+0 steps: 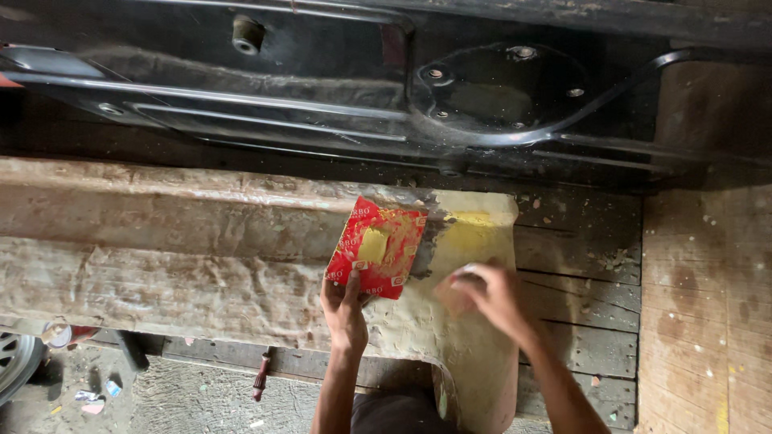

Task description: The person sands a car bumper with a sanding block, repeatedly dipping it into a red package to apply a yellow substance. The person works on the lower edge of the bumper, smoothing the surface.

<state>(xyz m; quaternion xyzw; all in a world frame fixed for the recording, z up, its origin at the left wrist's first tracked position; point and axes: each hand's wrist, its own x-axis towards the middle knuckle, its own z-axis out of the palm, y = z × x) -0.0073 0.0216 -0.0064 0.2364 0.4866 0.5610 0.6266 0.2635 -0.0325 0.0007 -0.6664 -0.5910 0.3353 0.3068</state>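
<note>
Bare forearms, sleeveless; dark shorts (394,411), seemingly.

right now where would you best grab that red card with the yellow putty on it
Probably by its bare lower edge, coming from the near side, as the left hand does now. The flat red cardboard piece carries a yellow putty blob at its centre, so edge holds stay clean.
</note>
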